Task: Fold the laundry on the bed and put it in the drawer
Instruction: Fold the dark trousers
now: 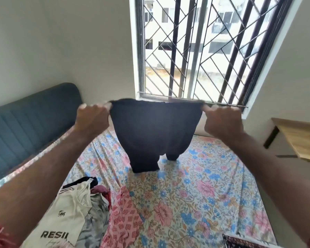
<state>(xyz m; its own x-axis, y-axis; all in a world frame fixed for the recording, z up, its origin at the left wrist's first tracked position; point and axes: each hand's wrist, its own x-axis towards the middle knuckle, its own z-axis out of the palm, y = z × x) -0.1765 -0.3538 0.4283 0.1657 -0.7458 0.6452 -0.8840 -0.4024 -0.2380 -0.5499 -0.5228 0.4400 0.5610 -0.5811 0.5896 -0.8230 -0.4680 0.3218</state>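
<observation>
Your left hand [92, 117] and right hand [222, 120] are both up in front of you, well apart, each pinching one end of the shorts' [155, 133] waistband so it's stretched flat. The black shorts hang over the floral bed [195, 194], legs dangling near the sheet. The rest of the laundry pile [82, 212] sits lower left, white shirt [66, 217] on top.

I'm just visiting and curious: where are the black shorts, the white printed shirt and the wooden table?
black shorts [156, 129]: head view, middle of the hanging fabric.
white printed shirt [64, 217]: head view, its chest.
wooden table [301, 138]: head view, bare tabletop.
</observation>
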